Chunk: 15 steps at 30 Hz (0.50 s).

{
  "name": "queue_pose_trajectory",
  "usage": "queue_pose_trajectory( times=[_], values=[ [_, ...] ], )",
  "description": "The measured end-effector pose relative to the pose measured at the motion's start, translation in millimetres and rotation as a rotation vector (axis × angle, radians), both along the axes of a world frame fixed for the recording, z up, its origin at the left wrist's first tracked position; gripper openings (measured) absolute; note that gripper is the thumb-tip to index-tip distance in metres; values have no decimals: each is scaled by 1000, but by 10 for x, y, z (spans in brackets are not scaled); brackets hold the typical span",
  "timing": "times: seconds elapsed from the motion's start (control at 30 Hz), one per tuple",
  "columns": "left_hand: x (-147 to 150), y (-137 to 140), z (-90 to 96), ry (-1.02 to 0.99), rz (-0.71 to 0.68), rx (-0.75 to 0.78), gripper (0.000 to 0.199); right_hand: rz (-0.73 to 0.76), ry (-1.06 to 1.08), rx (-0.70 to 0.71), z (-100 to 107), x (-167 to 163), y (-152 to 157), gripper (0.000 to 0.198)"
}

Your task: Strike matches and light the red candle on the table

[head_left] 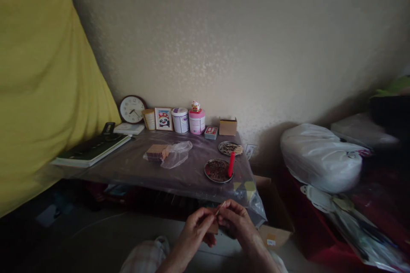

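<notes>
Just in front of the table's near edge, my left hand [199, 226] is closed around a small brown matchbox [212, 227], partly covered by the fingers. My right hand [236, 218] pinches a thin pale matchstick [220, 208] right beside the box; whether the two touch cannot be made out. Beyond the hands, a round metal plate [209, 178] holds dark bits, and a red candle [231, 164] stands at its right side. A second plate [221, 150] behind it carries several thin sticks. Farther left lies a stack of brown boxes [156, 152] with crumpled clear plastic [178, 154] against it.
Along the wall stand a clock [132, 109], a panda picture [164, 119], two tubs [180, 120], a tin [211, 132] and an open carton [228, 127]. A dark book [92, 150] lies left. Right of the table are a cardboard box [277, 228] and a white bag [317, 158].
</notes>
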<state>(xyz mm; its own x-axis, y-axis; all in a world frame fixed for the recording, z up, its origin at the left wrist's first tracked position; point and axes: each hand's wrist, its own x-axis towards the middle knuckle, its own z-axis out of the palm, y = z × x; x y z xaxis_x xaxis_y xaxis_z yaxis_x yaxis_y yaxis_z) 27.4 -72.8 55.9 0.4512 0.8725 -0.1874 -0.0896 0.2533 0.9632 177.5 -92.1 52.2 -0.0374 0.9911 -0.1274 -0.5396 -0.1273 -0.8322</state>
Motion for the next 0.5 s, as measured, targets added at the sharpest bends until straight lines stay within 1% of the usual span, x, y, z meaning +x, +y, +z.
queue_pose_trajectory(
  times=[0.13, 0.3, 0.5],
  values=[
    [2, 5, -19, -5, 10, 4, 36, -16, -35, 12, -37, -9, 2, 19],
    [-8, -30, 54, -10, 7, 2, 36, -38, -70, 43, -100, -26, 12, 21],
    [-1, -34, 80, -35, 47, -51, 34, -77, -117, 68, -18, -86, -10, 23]
  ],
)
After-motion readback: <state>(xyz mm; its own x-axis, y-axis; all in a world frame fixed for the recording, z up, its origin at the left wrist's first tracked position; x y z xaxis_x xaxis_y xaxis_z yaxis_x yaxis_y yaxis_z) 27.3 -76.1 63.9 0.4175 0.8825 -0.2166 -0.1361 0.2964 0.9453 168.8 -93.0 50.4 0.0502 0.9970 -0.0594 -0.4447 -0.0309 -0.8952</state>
